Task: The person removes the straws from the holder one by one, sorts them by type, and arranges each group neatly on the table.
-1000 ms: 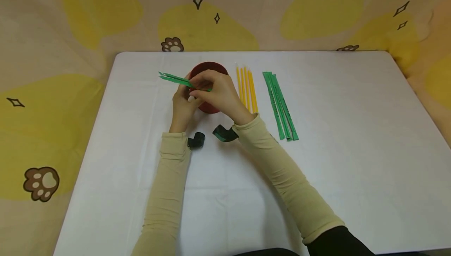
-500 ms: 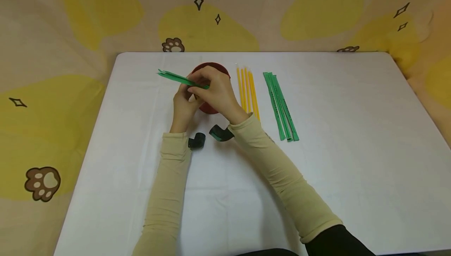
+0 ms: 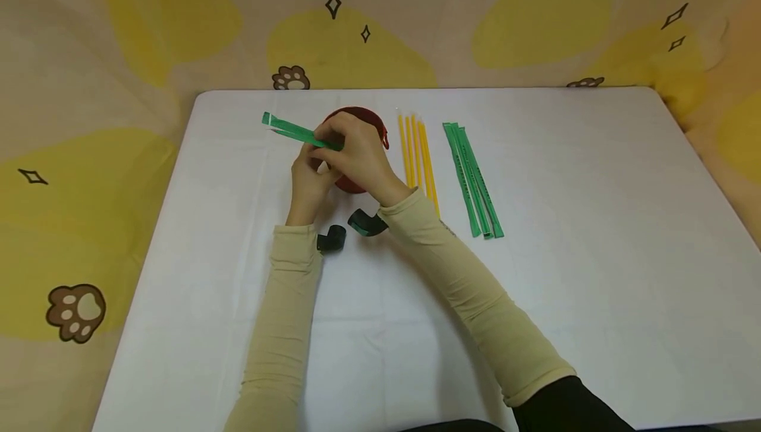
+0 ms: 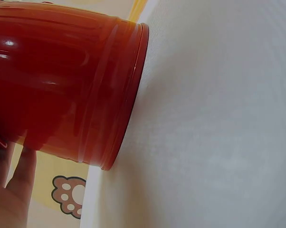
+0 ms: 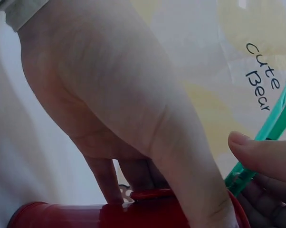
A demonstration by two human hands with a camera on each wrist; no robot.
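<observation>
My left hand (image 3: 309,187) grips the side of a red bucket (image 4: 62,85) standing on the white table. Its thumb lies on the near side, with fingers around the far side in the right wrist view. My right hand (image 3: 359,154) pinches a few slim green wrapped straws (image 3: 291,129) between thumb and fingers. They slant up to the left, their far ends slightly spread. The right thumb (image 5: 259,154) presses on the green wrapper close by the bucket's rim. From above, the right hand covers much of the bucket's mouth, so its inside is mostly hidden.
Several yellow straws (image 3: 414,148) in clear wrap lie right of the bucket. Beyond them rest several more green wrapped straws (image 3: 470,181), side by side. Black wrist-worn pieces (image 3: 331,238) stick out beside the sleeves. A patterned cloth (image 3: 535,22) borders the table's back edge.
My right hand has shifted slightly left, and the far ends of the green wrapped straws have turned and spread a little. The left hand and bucket stay put.
</observation>
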